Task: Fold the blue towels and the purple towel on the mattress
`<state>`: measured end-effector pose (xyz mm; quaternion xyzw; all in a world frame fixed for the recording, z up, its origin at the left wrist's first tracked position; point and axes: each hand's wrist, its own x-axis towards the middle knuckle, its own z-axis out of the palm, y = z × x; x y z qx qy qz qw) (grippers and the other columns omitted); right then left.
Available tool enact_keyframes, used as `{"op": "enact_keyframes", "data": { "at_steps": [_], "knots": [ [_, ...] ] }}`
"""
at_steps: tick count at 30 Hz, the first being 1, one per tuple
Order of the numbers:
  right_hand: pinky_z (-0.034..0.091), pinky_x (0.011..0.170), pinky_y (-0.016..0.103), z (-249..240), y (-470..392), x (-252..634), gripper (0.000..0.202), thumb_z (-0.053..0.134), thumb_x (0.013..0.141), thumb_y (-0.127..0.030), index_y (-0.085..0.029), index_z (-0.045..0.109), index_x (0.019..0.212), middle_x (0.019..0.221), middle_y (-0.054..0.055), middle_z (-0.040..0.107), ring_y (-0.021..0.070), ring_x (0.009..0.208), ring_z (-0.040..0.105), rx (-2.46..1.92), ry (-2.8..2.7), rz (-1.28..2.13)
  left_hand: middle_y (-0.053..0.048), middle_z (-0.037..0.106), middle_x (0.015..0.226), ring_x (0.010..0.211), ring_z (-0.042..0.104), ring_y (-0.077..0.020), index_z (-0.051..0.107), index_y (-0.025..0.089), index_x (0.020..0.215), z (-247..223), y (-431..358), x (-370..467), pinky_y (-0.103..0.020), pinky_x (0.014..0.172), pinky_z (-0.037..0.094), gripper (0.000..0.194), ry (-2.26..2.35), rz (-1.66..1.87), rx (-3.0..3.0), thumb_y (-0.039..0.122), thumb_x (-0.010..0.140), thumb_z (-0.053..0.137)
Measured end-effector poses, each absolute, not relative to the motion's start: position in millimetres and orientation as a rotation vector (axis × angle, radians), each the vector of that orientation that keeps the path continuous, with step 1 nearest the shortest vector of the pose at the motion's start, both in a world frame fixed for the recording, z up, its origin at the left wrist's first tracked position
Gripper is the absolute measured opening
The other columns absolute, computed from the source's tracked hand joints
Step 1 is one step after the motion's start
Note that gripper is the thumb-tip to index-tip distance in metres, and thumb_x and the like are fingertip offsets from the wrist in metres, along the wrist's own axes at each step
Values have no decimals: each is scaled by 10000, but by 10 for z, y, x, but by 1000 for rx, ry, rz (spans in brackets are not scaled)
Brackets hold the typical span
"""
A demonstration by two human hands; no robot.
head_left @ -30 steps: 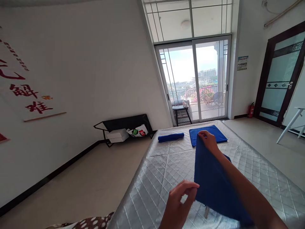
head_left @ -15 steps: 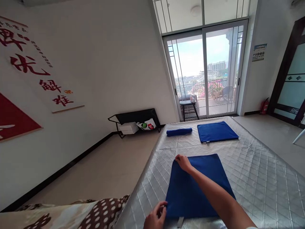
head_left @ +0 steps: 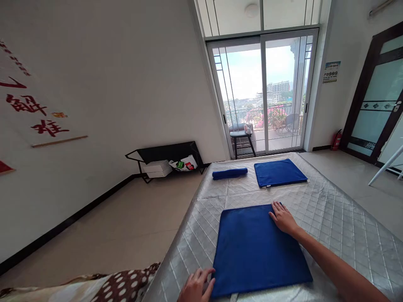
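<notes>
A blue square of cloth, like a cushion cover (head_left: 256, 251), lies flat on the silver quilted surface in front of me. My right hand (head_left: 283, 217) rests on its far right corner with fingers stretched out. At the near left edge is my left hand (head_left: 197, 286), its fingertips touching the cloth, fingers loosely bent and apart. A pale tag pokes out from the near edge. Farther off lie a second flat blue cover (head_left: 280, 172) and, left of it, a rolled or folded blue cloth (head_left: 229, 173).
The silver quilted mattress (head_left: 340, 235) fills the foreground. A patterned brown and cream blanket (head_left: 122, 285) is at lower left. Against the wall stands a black rack (head_left: 170, 153) with white boxes (head_left: 156, 168) and a bag. Beyond are sliding glass doors (head_left: 264, 96), a stool (head_left: 242, 136) and a fire extinguisher (head_left: 336, 139).
My right hand has moved from the cloth's far left corner to its far right corner, its fingers going from pinched to stretched out. My left hand stays by the near left edge.
</notes>
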<state>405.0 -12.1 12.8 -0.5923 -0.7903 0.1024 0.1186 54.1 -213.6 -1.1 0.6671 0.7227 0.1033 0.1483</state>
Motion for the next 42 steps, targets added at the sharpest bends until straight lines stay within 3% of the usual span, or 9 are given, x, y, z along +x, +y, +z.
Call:
{"op": "enact_keyframes", "data": {
  "at_steps": [3, 6, 12, 17, 22, 26, 32, 42],
  "knots": [
    [152, 1245, 391, 108, -166, 4092, 668, 240, 1018, -454, -68, 340, 1554, 1629, 117, 295, 214, 1525, 216, -1750, -2356, 267, -77, 682, 1208, 1132, 641, -249, 702, 273, 1193, 180, -1782, 703, -415, 1010, 503, 336, 2100, 469, 2114, 302, 956, 465],
    [129, 1250, 383, 130, -183, 4057, 689, 217, 1015, -464, -55, 316, 1561, 1635, 115, 277, 205, 1532, 184, -1758, -2358, 271, -69, 656, 1295, 1209, 612, -230, 663, 261, 1256, 293, -1285, 1043, -416, 1067, 480, 359, 1929, 596, 2273, 341, 1003, 420],
    [134, 1250, 379, 118, -173, 4056, 686, 236, 1011, -456, -46, 330, 1554, 1633, 119, 285, 204, 1531, 191, -1761, -2340, 272, -97, 516, 1504, 1419, 430, -273, 555, 222, 1417, 194, -504, 1544, -470, 1189, 347, 459, 1888, 367, 2418, 414, 1021, 425],
    [133, 1249, 371, 76, -159, 4058, 681, 239, 1015, -454, -49, 325, 1556, 1635, 119, 283, 207, 1529, 199, -1763, -2343, 261, -77, 379, 1595, 1487, 309, -265, 415, 256, 1524, -29, -357, 1232, -495, 1219, 275, 545, 1982, 228, 2384, 484, 1032, 361],
    [137, 1247, 385, 76, -167, 4052, 673, 251, 1017, -457, -70, 318, 1564, 1636, 118, 284, 213, 1530, 196, -1779, -2326, 277, -134, 275, 1623, 1508, 246, -263, 330, 133, 1557, -171, -326, 802, -482, 1228, 244, 621, 2055, 192, 2290, 477, 1041, 304],
    [137, 1244, 406, 67, -176, 4058, 661, 254, 1017, -459, -104, 312, 1572, 1641, 106, 271, 217, 1532, 186, -1832, -2305, 281, -154, 308, 1608, 1500, 272, -268, 335, 101, 1549, -274, -282, 683, -487, 1217, 262, 620, 2048, 264, 2320, 457, 1043, 292],
    [136, 1242, 424, 27, -154, 4073, 655, 250, 1019, -458, -118, 303, 1577, 1642, 102, 269, 219, 1532, 186, -1841, -2309, 260, -168, 455, 1533, 1448, 385, -285, 460, 143, 1485, -351, -277, 554, -544, 1172, 315, 505, 2103, 385, 2363, 281, 1022, 314],
    [140, 1243, 426, 43, -144, 4093, 677, 222, 1021, -464, -85, 282, 1578, 1644, 110, 256, 223, 1535, 177, -1823, -2341, 238, -97, 686, 1269, 1219, 603, -232, 664, 170, 1230, -26, -291, 433, -421, 1117, 434, 435, 2064, 852, 2345, 328, 1038, 308]
  ]
}}
